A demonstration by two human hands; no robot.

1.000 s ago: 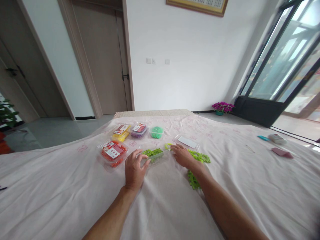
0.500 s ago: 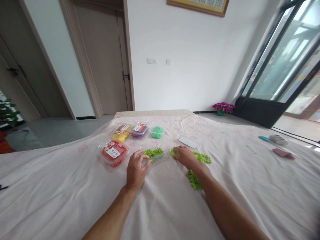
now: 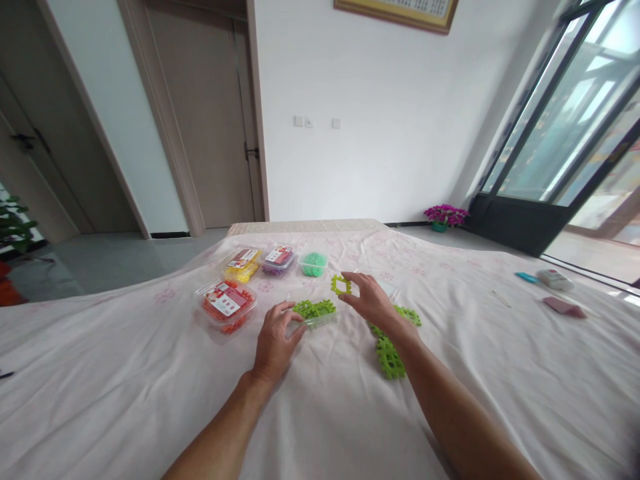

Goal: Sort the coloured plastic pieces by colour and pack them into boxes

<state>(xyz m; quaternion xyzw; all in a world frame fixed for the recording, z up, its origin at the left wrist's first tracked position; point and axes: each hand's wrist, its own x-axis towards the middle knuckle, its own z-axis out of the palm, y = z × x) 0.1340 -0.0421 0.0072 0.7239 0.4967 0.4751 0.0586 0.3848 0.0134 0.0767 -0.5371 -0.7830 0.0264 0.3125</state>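
Between the fingertips of my right hand (image 3: 371,301) is a yellow-green square plastic building piece (image 3: 341,285) with notched edges and an open middle, held up above the cloth. My left hand (image 3: 276,337) grips the near left side of a clear plastic box (image 3: 320,323). Inside that box lie several green notched pieces (image 3: 314,309). More green pieces (image 3: 391,359) lie on the cloth under and beside my right forearm. Behind my right hand, mostly hidden, is a clear lid (image 3: 391,289) with a white label.
Closed clear boxes of red pieces (image 3: 229,307), yellow pieces (image 3: 243,265) and purple pieces (image 3: 279,260) stand at the left. A box of mint-green pieces (image 3: 314,264) stands behind. At the right lie a pink cloth (image 3: 564,307), a white packet (image 3: 555,279) and a blue item (image 3: 527,277).
My right hand has lifted the square piece up from beside the box. The box under my left hand has shifted and turned slightly to the right.
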